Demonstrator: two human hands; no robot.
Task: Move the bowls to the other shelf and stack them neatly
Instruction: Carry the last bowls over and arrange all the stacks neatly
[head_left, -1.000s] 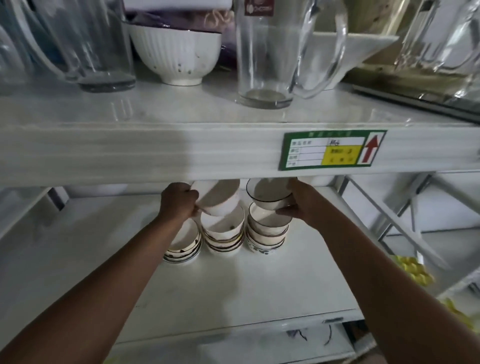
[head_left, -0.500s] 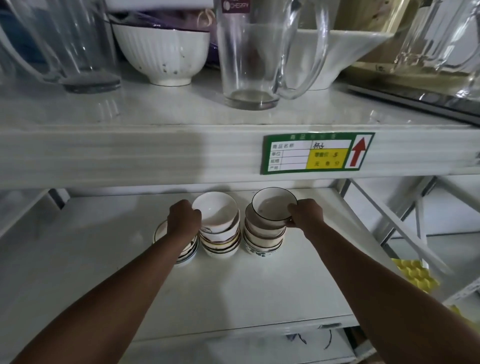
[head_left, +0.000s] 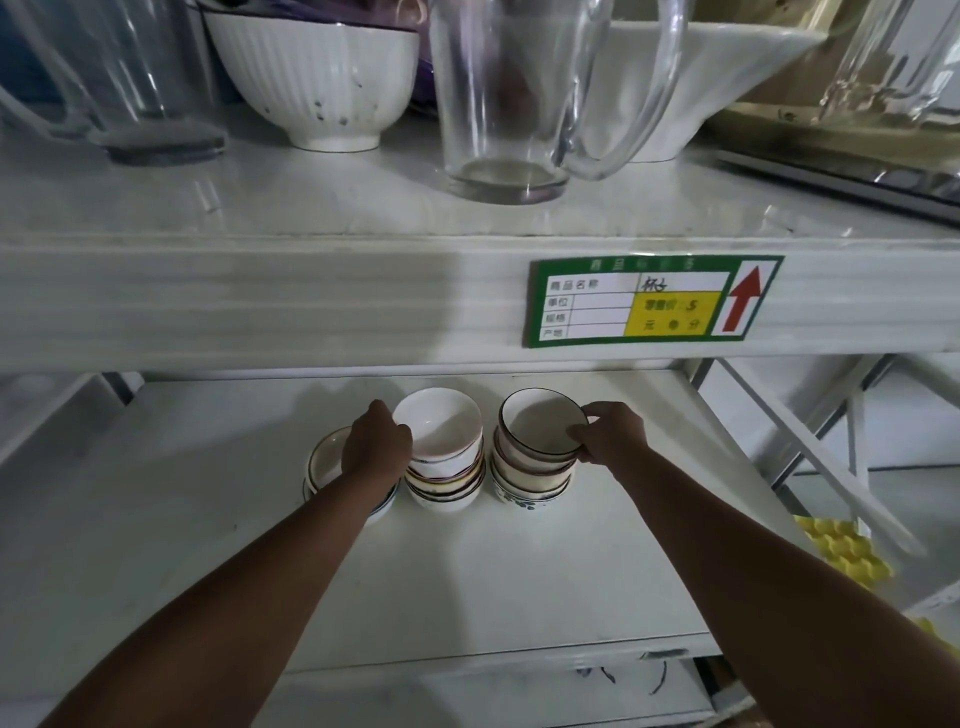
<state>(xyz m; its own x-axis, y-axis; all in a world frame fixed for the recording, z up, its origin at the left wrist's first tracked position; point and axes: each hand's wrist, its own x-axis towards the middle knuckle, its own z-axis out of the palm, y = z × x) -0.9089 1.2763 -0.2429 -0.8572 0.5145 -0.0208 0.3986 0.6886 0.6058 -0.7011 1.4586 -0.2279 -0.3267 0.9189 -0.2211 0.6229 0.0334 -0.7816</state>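
Note:
Three stacks of small bowls stand side by side on the lower shelf. My left hand grips the left rim of a plain white bowl that tops the middle stack. My right hand pinches the right rim of a dark-rimmed bowl resting on the right stack. A lower stack of shallow bowls sits at the left, partly hidden by my left wrist.
The upper shelf carries a ribbed white bowl, a glass pitcher, other glassware and a white dish. A green price label is on its front edge. Yellow trays lie below at the right.
Both hands have brought their bowls down from under the upper shelf edge onto the tops of the middle and right stacks. The camera has tilted, so the stacks show fully.

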